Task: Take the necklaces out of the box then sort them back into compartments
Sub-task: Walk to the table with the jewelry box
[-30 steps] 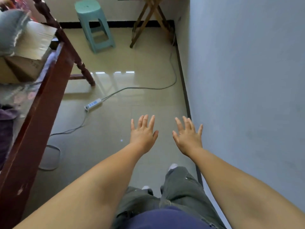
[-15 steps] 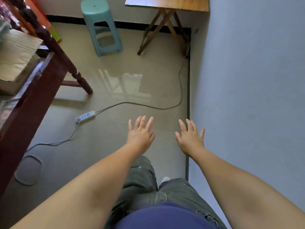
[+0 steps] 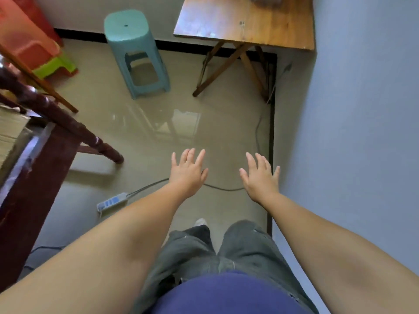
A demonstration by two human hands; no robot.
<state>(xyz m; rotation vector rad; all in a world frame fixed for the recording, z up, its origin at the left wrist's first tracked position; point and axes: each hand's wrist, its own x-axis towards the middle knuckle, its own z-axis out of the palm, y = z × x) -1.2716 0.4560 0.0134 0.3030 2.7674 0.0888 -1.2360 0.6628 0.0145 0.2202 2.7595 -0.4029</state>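
Note:
My left hand [image 3: 188, 173] and my right hand [image 3: 260, 177] are stretched out in front of me above the floor, palms down, fingers spread, holding nothing. No necklace shows in this view. A small wooden folding table [image 3: 244, 23] stands ahead against the right wall; at its far edge something greyish [image 3: 265, 0] is cut off by the frame and I cannot tell what it is.
A teal plastic stool [image 3: 136, 51] stands left of the folding table. A dark wooden bed frame [image 3: 40, 177] runs along the left. A power strip [image 3: 112, 201] and its cable [image 3: 222, 188] lie on the tiled floor. The blue wall [image 3: 362, 132] is close on the right.
The view has moved forward and tilted up, bringing the folding table's top and the stool closer. Both hands stay outstretched and empty.

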